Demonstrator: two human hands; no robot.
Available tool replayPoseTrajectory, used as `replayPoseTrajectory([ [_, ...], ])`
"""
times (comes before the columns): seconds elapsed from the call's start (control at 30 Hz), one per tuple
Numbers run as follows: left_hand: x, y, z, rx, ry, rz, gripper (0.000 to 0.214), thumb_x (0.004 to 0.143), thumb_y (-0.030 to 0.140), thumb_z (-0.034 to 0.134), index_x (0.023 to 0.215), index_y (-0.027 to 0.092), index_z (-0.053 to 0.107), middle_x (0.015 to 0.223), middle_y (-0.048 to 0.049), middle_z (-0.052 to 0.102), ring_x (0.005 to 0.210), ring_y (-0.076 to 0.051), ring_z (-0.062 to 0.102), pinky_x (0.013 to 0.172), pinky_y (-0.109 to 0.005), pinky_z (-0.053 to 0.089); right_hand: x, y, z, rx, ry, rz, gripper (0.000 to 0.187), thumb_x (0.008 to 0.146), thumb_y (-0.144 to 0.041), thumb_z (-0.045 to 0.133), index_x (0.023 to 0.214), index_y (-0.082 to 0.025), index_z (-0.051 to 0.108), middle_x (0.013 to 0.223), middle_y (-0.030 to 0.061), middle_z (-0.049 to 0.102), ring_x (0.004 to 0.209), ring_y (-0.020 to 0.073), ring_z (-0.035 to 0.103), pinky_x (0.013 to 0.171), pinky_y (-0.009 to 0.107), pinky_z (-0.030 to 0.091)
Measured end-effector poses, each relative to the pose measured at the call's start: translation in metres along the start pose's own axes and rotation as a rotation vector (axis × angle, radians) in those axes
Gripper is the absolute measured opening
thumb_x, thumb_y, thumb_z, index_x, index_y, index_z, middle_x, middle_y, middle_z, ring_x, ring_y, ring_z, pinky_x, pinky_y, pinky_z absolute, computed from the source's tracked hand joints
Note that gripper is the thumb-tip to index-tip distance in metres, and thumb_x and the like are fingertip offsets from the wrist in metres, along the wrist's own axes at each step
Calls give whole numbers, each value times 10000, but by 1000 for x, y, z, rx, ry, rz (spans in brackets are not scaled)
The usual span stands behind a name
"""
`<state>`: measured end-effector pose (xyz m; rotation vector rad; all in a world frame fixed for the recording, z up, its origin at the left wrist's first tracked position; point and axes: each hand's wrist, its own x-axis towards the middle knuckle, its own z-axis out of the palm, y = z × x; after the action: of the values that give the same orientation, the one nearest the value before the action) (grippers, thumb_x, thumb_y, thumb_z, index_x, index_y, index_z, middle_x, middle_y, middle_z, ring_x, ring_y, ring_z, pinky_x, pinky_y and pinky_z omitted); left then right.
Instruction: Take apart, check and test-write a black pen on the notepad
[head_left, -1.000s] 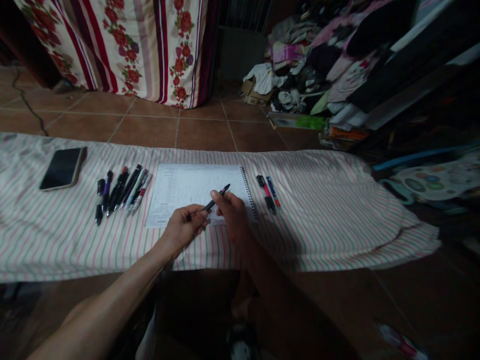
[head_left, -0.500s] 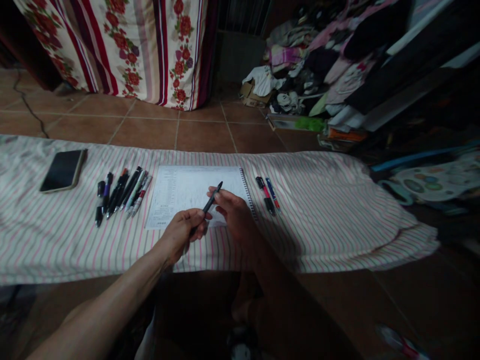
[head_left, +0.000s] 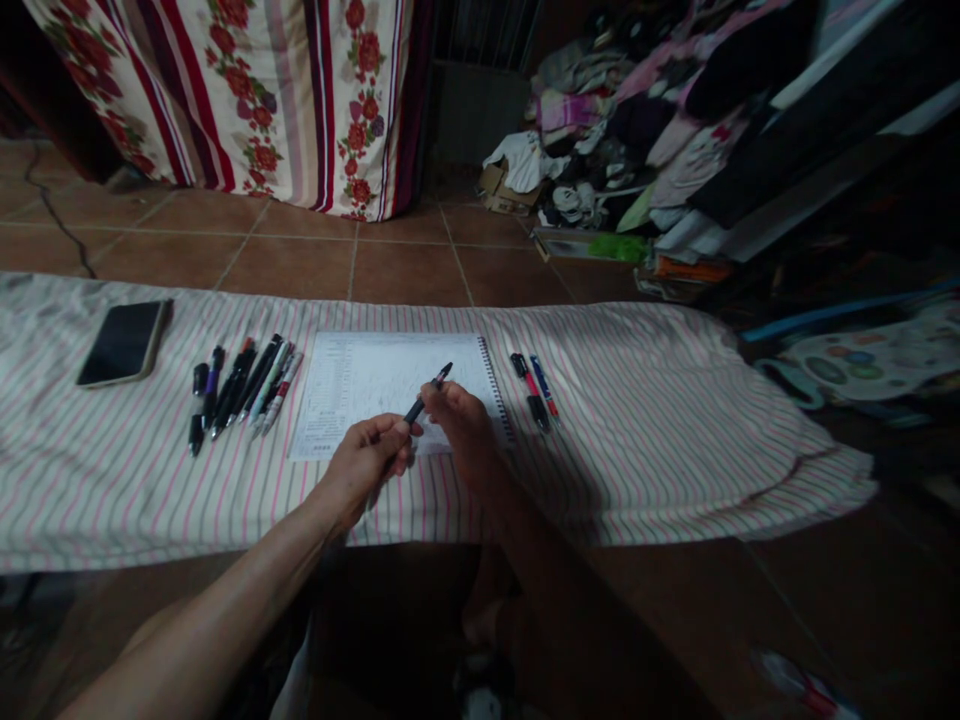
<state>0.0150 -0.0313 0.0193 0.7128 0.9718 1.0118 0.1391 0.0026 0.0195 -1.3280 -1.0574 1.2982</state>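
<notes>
My left hand point(head_left: 367, 455) and my right hand point(head_left: 466, 425) both pinch one dark pen point(head_left: 424, 396), held slantwise over the near edge of a spiral notebook point(head_left: 375, 385). The left fingers grip its lower end, the right fingers its upper part, and the tip points up and to the right. The notebook lies open on a striped cloth point(head_left: 660, 440), showing a printed page with faint scribbles.
A row of several pens point(head_left: 240, 390) lies left of the notebook, with a dark phone point(head_left: 124, 342) further left. Two or three more pens point(head_left: 534, 388) lie right of it. Beyond are a tiled floor point(head_left: 405, 265), a floral cloth point(head_left: 247, 90) and a heap of clothes point(head_left: 637, 130).
The pen has stayed in both hands and tilted a little between frames. My right hand shifted slightly along it. The view rose a little.
</notes>
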Motion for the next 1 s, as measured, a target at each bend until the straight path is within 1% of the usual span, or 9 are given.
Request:
replayPoseTrajectory([
  [0.13, 0, 1, -2, -33, -40, -51, 212, 738, 321, 620, 707, 112, 609, 483, 50, 448, 409, -52, 353, 493, -240, 309, 1, 2, -4, 133, -125, 18, 369, 734, -501, 572, 962, -223, 656, 992, 49, 676, 844, 161, 578, 701, 286, 404],
  [0.2, 1, 2, -2, -52, -63, -67, 201, 740, 310, 610, 699, 114, 600, 474, 57, 422, 398, -51, 335, 470, -237, 279, 2, 3, -6, 168, -138, 31, 339, 733, -449, 595, 991, -241, 663, 1040, 42, 671, 887, 157, 574, 744, 289, 398],
  [0.37, 1, 1, -1, -38, -29, -55, 243, 720, 349, 637, 681, 115, 584, 480, 62, 387, 416, -51, 335, 446, -224, 217, 5, 5, -7, 188, -124, 55, 285, 682, -422, 652, 869, -209, 684, 866, 13, 677, 770, 130, 560, 719, 267, 391],
  [0.5, 1, -1, 0, 12, 3, -14, 248, 700, 355, 665, 695, 117, 598, 476, 56, 413, 436, -56, 362, 463, -220, 238, 5, 5, -3, 64, -22, -16, 294, 641, -458, 671, 644, -179, 578, 547, -54, 493, 529, 86, 409, 536, 237, 313],
  [0.6, 2, -2, 1, 27, 17, 10, 225, 696, 331, 677, 716, 117, 612, 470, 51, 441, 442, -62, 383, 499, -234, 291, 4, 2, 0, -13, 35, -29, 362, 611, -510, 667, 580, -188, 504, 497, -66, 427, 494, 84, 364, 499, 239, 284],
  [0.67, 2, -2, 1, 12, 11, 1, 227, 706, 337, 666, 714, 117, 611, 478, 48, 450, 436, -61, 387, 495, -237, 294, 3, 0, 0, -13, 5, -25, 380, 644, -557, 620, 630, -183, 555, 558, -36, 519, 544, 103, 444, 542, 250, 335],
  [0.73, 2, 0, 2, -21, 0, -22, 223, 722, 336, 644, 701, 117, 601, 484, 49, 449, 420, -54, 379, 479, -235, 286, 2, 0, -1, 42, -53, -7, 418, 707, -588, 549, 782, -185, 633, 733, 17, 642, 674, 135, 543, 634, 270, 391],
  [0.83, 1, 2, 2, -82, -22, -57, 186, 733, 293, 617, 683, 117, 588, 476, 55, 435, 393, -44, 355, 468, -234, 286, 3, 3, -5, 143, -119, 30, 405, 756, -539, 535, 986, -227, 653, 996, 50, 677, 874, 165, 590, 755, 297, 412],
  [1.0, 1, 4, 1, -97, -26, -78, 172, 738, 268, 587, 667, 111, 579, 460, 52, 415, 385, -46, 343, 431, -224, 229, 7, 11, -10, 212, -165, 32, 285, 711, -388, 642, 958, -251, 684, 1004, 21, 674, 913, 156, 584, 813, 296, 403],
])
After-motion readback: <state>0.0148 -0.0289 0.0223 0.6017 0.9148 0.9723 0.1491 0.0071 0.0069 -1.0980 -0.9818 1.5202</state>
